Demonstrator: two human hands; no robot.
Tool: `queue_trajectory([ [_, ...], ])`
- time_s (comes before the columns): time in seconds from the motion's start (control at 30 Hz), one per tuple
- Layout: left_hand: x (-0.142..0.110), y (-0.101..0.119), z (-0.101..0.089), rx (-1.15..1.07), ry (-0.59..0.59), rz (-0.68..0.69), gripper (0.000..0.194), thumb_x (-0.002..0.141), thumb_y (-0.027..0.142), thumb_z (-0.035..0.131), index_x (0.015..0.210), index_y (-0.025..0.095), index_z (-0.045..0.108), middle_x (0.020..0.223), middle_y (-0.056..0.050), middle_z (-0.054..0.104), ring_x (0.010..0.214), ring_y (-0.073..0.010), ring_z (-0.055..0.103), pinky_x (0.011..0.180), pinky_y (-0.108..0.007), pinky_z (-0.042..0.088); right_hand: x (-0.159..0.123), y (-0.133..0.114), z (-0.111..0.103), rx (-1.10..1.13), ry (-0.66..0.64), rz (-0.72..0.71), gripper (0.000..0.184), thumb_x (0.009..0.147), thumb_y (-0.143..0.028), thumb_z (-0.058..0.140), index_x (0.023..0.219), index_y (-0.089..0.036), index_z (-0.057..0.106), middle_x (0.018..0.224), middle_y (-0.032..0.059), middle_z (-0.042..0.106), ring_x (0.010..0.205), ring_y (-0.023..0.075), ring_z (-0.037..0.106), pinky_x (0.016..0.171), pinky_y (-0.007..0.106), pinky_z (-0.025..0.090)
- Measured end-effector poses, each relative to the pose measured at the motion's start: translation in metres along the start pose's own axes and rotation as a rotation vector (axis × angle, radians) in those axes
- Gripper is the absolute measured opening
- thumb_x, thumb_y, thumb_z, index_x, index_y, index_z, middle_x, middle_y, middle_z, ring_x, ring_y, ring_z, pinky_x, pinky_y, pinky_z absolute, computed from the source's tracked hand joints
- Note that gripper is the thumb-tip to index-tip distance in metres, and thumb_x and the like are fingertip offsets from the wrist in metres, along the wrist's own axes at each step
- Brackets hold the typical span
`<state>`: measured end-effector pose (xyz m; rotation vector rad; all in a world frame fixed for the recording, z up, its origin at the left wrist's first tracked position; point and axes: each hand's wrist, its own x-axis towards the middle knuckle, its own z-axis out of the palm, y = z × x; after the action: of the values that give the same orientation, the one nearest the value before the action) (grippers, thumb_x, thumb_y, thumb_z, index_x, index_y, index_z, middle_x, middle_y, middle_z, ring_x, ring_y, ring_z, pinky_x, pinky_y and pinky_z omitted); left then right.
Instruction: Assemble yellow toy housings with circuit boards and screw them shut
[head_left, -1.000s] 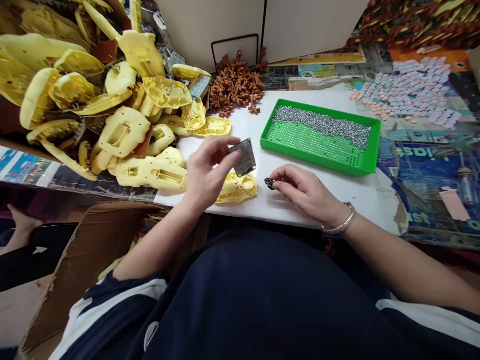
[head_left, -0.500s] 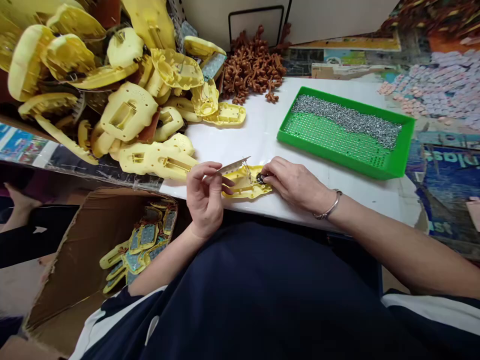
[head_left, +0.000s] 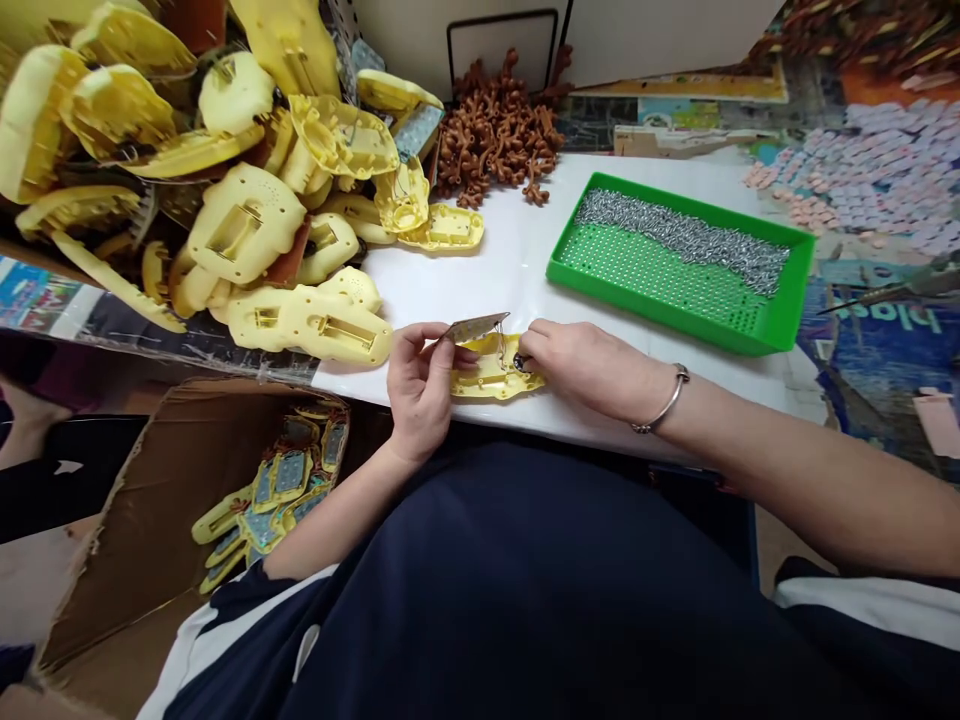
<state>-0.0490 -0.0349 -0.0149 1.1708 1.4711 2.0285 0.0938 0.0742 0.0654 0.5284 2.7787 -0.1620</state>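
A yellow plastic shell (head_left: 487, 382) lies hollow side up at the front edge of the white work surface. My left hand (head_left: 421, 385) pinches a thin circuit board (head_left: 477, 327), tilted above the shell's left part. Thin wires (head_left: 501, 345) run from the board down into the shell. At the shell's right end, my right hand (head_left: 574, 360) has its fingertips closed on a small dark round part (head_left: 519, 361); its exact kind is partly hidden by the fingers.
A green tray (head_left: 675, 325) of small metal screws stands behind my right hand. Brown plastic pieces (head_left: 491, 135) are heaped at the back. Yellow shells (head_left: 247, 220) pile up on the left. A cardboard box (head_left: 112, 560) below holds shells with boards. Pale pieces (head_left: 892, 175) lie far right.
The board in my left hand has tipped so that more of its face shows. My right hand stays at the shell's right end with the dark part. The view has shifted slightly.
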Motion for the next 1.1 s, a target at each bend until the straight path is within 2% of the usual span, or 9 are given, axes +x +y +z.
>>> queue_trajectory([
  [0.07,0.003,0.002,0.0,-0.005,-0.014,0.006,0.015,0.096,0.033,0.065,0.1,0.022,0.056,0.085,0.006,0.063,0.059,-0.0047,0.067,0.059,-0.015,0.058,-0.004,0.006,0.009,0.075,0.115,0.01,0.018,0.096,-0.011,0.049,0.096,-0.008,0.067,0.089,0.0121,0.065,0.073,0.0172,0.058,0.063,0.028,0.038],
  [0.2,0.007,0.006,0.0,0.026,-0.051,0.066,0.01,0.096,0.029,0.063,0.101,0.021,0.057,0.087,0.005,0.062,0.058,-0.0032,0.064,0.062,-0.016,0.058,-0.011,0.015,0.023,0.204,0.498,-0.021,0.02,0.096,-0.027,0.057,0.09,-0.012,0.069,0.081,0.0074,0.063,0.07,0.0164,0.056,0.063,0.027,0.039],
  [0.33,0.011,0.011,0.0,0.066,-0.143,0.14,0.006,0.097,0.023,0.06,0.102,0.022,0.057,0.094,0.003,0.062,0.065,-0.0039,0.066,0.064,-0.015,0.057,-0.006,0.016,0.023,0.348,0.722,-0.055,0.021,0.094,-0.031,0.06,0.105,-0.014,0.066,0.098,0.0083,0.065,0.073,0.0145,0.057,0.067,0.027,0.044],
  [0.43,0.014,0.013,0.001,0.111,-0.269,0.204,0.006,0.099,0.021,0.056,0.104,0.022,0.056,0.101,0.0,0.061,0.073,-0.0059,0.066,0.067,-0.017,0.057,0.003,0.017,0.02,0.436,0.727,-0.089,0.018,0.093,-0.024,0.057,0.107,-0.017,0.066,0.11,0.0098,0.065,0.082,0.0161,0.06,0.073,0.028,0.047],
  [0.57,0.017,0.009,-0.001,0.301,-0.25,0.26,0.033,0.093,0.033,0.066,0.12,0.024,0.049,0.11,-0.003,0.056,0.073,-0.0063,0.059,0.063,-0.018,0.052,0.006,0.021,0.024,0.65,0.762,-0.041,0.011,0.092,-0.023,0.055,0.085,-0.018,0.062,0.081,0.0027,0.063,0.075,0.0152,0.058,0.069,0.028,0.044],
  [0.7,0.019,0.004,0.0,0.58,-0.328,0.204,0.059,0.082,0.043,0.077,0.127,0.021,0.046,0.096,0.0,0.056,0.067,-0.0086,0.051,0.059,-0.021,0.047,0.001,0.021,0.035,0.975,0.79,0.112,0.014,0.091,-0.031,0.056,0.082,-0.021,0.052,0.067,-0.0028,0.053,0.058,0.0112,0.048,0.057,0.027,0.039],
  [0.77,0.02,0.004,0.003,0.707,-0.401,0.196,0.054,0.081,0.042,0.078,0.122,0.019,0.053,0.091,0.0,0.059,0.068,-0.0103,0.053,0.063,-0.023,0.046,-0.001,0.019,0.04,1.137,0.759,0.131,0.023,0.091,-0.04,0.058,0.081,-0.022,0.048,0.065,-0.0041,0.05,0.052,0.0095,0.045,0.052,0.026,0.038],
  [0.93,0.021,0.005,0.009,0.796,-0.542,0.255,0.015,0.092,0.032,0.066,0.095,0.019,0.07,0.071,0.002,0.06,0.061,-0.0105,0.054,0.059,-0.023,0.039,-0.006,0.018,0.046,1.339,0.662,0.101,0.038,0.088,-0.058,0.063,0.084,-0.023,0.047,0.063,-0.0056,0.048,0.049,0.008,0.045,0.045,0.023,0.037],
  [1.1,0.024,0.006,0.004,0.859,-0.676,0.461,0.026,0.099,0.029,0.051,0.089,0.02,0.073,0.072,-0.002,0.061,0.065,-0.0129,0.055,0.059,-0.024,0.038,-0.015,0.019,0.055,1.4,0.548,0.111,0.025,0.092,-0.044,0.061,0.094,-0.022,0.05,0.066,-0.0057,0.051,0.05,0.0074,0.046,0.045,0.021,0.037],
])
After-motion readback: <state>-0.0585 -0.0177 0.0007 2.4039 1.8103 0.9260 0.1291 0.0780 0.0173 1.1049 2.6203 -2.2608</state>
